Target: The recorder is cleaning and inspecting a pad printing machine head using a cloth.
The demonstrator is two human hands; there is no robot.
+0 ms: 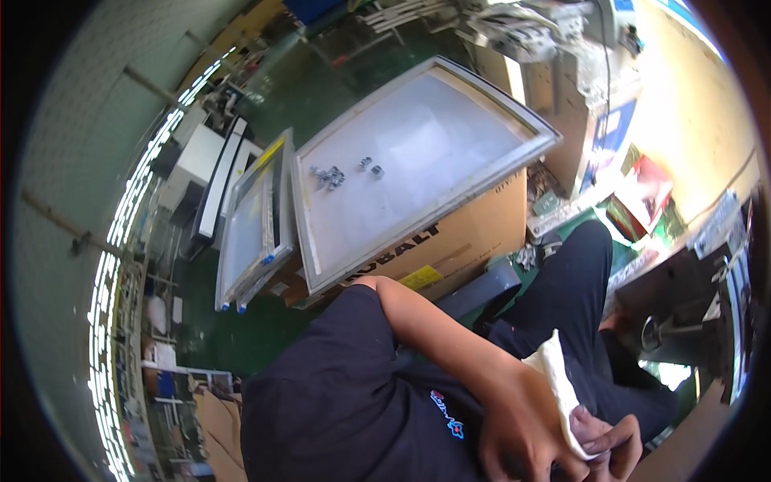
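Note:
A folded white cloth (558, 394) lies between my two hands, close to my body at the lower right. My left hand (526, 430) comes across from the left, its fingers bent and closed on the cloth's near side. On the other side, the curled fingers of my right hand (614, 442) pinch the cloth's lower end. The lower edge of the picture cuts off part of both hands, so whether anything lies inside the cloth is hidden.
Beyond my left arm, a large framed pale panel (426, 136) rests on a cardboard box (474, 233), with several small metal parts (329, 177) on it. Smaller frames (257, 217) lean at its left. A machine (578, 104) stands at the far right, a dark monitor-like object (683, 321) at the right.

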